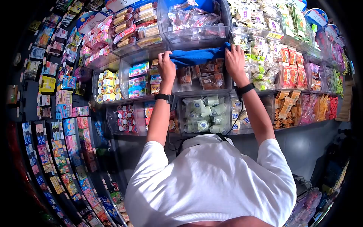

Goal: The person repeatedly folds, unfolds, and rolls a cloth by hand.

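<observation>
A blue cloth (198, 56) is stretched between my two hands over the back of a clear bin in the middle row. My left hand (166, 67) grips its left end, fingers curled over the bin's rear edge. At the other end my right hand (235, 62) pinches a bunched corner of it. Below the cloth lie brown packaged snacks (212, 80) in clear wrappers. Boxes in blue and pink (138, 81) stand left of my left hand. White and green wrapped packets (261, 72) fill the bin beside my right hand.
Above is a clear bin of wrapped sweets (194, 19). Nearer my body, another bin holds pale green packages (204, 113). Yellow-lidded cups (109, 86) sit at left, red packets (293, 72) at right. Shelves of packaged goods (64, 151) run down the left side.
</observation>
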{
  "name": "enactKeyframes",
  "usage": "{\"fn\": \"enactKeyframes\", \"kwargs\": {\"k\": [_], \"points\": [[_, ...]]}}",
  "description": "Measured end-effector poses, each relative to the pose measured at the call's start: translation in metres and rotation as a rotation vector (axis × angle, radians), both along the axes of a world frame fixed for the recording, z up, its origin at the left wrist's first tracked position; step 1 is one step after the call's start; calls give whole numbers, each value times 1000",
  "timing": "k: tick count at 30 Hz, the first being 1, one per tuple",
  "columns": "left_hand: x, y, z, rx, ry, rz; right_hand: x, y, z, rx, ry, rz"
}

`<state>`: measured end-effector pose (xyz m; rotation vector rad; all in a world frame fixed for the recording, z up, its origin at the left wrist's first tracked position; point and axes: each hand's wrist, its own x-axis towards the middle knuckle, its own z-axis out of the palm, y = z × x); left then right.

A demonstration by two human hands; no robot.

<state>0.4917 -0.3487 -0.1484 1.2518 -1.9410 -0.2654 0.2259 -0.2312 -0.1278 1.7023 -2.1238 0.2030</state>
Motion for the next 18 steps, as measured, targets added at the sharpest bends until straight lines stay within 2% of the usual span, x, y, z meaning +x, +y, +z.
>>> {"fn": "enactKeyframes", "kwargs": {"k": [3, 4, 7, 9, 10, 13, 15, 16, 18], "points": [[6, -21, 12, -61, 73, 32, 1, -9, 13, 113, -30, -37], [7, -26, 21, -78, 145, 9, -3, -17, 2, 68, -13, -48], [10, -57, 21, -129, -3, 22, -5, -37, -4, 91, 36, -91], [11, -67, 5, -51, -99, 32, 0, -39, 4, 107, 13, -92], [14, -70, -6, -73, -66, 16, 1, -38, 6, 128, -2, -108], [17, -66, -14, -82, -56, 15, 1, -35, -6, 68, 28, -99], [26, -55, -15, -60, -33, -18, 8, -25, 9, 214, -58, -112], [32, -49, -16, -30, -32, -26, 2, -23, -8, 135, 26, -74], [39, -28, -18, -11, -71, -15, 3, -17, -5, 114, 60, -25]]}}
